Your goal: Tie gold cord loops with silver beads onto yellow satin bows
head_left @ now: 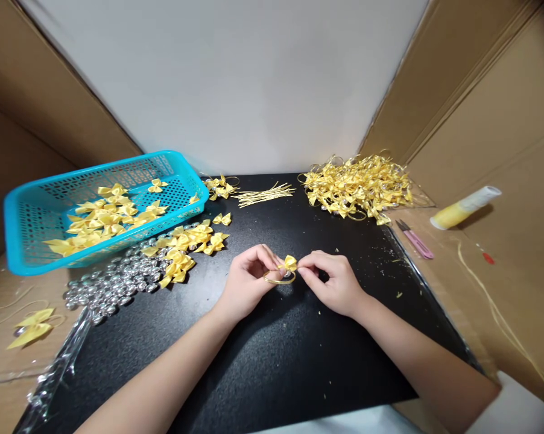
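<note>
Over the middle of the black table [254, 361], both hands meet at one small yellow ribbon bow [290, 262]. A loop of gold cord [278, 281] hangs below the bow, with something small and shiny beside it. My left hand [249, 277] is closed, its thumb and fingers pinching the bow's left side and the cord. From the other side, my right hand [333, 280] pinches the bow's right edge between thumb and forefinger. Fingertips cover part of the bow, so its exact fastening cannot be made out.
At left stands a blue basket [104, 163] of yellow bows, with silver bells [118, 280] before it. Cut gold cords [265, 194] lie at the back, near a heap of corded bows [357, 184]. Pink snips [414, 240] and a yellow-white roll [464, 208] are at right.
</note>
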{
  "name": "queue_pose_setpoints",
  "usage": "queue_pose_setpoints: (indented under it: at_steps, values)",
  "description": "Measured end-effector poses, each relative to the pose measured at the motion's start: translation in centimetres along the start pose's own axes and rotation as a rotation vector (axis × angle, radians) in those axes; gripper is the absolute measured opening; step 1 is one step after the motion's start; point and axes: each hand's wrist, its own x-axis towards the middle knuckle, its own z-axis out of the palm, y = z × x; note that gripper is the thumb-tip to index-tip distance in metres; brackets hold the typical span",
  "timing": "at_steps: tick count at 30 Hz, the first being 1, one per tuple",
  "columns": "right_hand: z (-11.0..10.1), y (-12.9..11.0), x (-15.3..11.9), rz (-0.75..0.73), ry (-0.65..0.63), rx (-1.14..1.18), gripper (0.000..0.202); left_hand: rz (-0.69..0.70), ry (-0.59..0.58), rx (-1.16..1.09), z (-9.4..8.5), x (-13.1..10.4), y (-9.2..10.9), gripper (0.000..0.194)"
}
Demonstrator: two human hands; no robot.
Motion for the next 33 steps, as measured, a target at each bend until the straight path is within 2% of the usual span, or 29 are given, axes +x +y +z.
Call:
queue_pose_setpoints:
  at_steps: [6,16,28,33]
  values:
    - [-0.11,0.02,-0.02,0.017,-0.011,0.008,0.016,-0.013,0.031,0.002,-0.06,-0.01,-0.12,0.028]
    - [0.06,0.28,-0.18,0.019,-0.02,0.02,0.015,-0.015,0.003,0.014,0.04,0.0,0.09,0.027]
    - [0.39,0.54,-0.32,0.015,-0.036,0.053,0.015,-0.096,-0.021,0.019,-0.07,0.06,0.04,0.027]
    - [0.5,0.38,-0.21,0.129,-0.051,0.168,0.013,-0.181,0.0,-0.109,0.03,0.05,-0.29,0.029]
